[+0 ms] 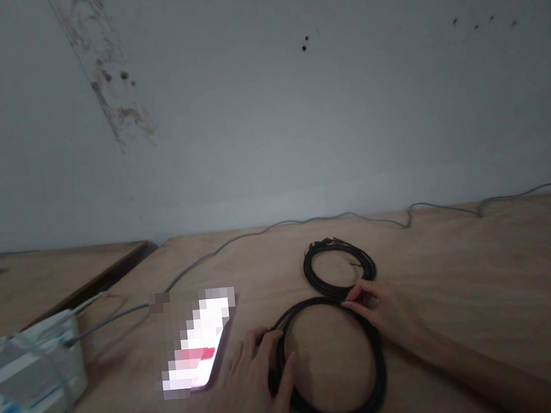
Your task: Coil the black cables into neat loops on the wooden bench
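Observation:
A large coil of black cable (380, 364) lies on the wooden table (480, 291), near its front edge. Just behind it rests a smaller black cable coil (310, 274). My left hand (259, 381) is at the left side of the large coil, its fingers curled around the cable. At the top right of that coil, my right hand (373, 304) has thumb and index finger pinched on the cable, close to the smaller coil. A lit phone (205, 347), partly blurred out, lies left of my left hand.
At the far left stands a white power strip (72, 372) with plugs. A thin grey cable (239, 237) runs from it along the back of the table by the wall (268, 117). A dark gap (93, 280) separates two tabletops.

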Motion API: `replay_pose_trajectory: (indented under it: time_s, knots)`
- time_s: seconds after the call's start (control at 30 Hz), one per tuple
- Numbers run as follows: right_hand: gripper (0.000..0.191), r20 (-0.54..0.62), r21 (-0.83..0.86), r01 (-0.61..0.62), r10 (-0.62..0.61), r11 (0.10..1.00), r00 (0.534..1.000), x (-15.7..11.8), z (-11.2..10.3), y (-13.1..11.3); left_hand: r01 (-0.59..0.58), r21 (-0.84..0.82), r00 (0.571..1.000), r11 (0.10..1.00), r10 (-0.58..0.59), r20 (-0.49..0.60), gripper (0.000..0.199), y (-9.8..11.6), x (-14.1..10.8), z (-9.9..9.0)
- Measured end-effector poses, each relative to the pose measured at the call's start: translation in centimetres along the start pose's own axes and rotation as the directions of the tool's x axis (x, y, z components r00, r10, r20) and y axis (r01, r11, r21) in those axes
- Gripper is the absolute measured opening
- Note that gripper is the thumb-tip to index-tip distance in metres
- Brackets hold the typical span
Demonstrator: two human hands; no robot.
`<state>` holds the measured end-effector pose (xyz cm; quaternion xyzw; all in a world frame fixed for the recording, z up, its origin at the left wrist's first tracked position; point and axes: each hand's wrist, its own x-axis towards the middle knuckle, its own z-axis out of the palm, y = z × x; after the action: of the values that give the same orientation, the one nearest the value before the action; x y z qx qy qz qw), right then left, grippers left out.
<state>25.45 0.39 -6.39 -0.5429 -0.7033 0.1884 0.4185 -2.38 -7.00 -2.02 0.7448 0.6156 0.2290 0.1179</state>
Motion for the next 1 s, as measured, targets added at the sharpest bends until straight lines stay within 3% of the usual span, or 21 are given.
replay_pose_trajectory:
  time_s: [0.63, 1.0]
  knots:
    - [0.011, 0.055, -0.138, 0.21, -0.204, 0.968, 0.977, 0.2, 0.16, 0.38, -0.023, -0.001, 0.999, 1.0, 0.023, -0.035, 0.038, -0.52, 0.03, 0.69]
    - [0.013, 0.045, -0.07, 0.096, -0.093, 0.993, 0.995, 0.56, -0.01, -0.05, -0.042, 0.019, 0.998, 0.999, 0.043, -0.055, 0.036, -0.59, 0.02, 0.7]
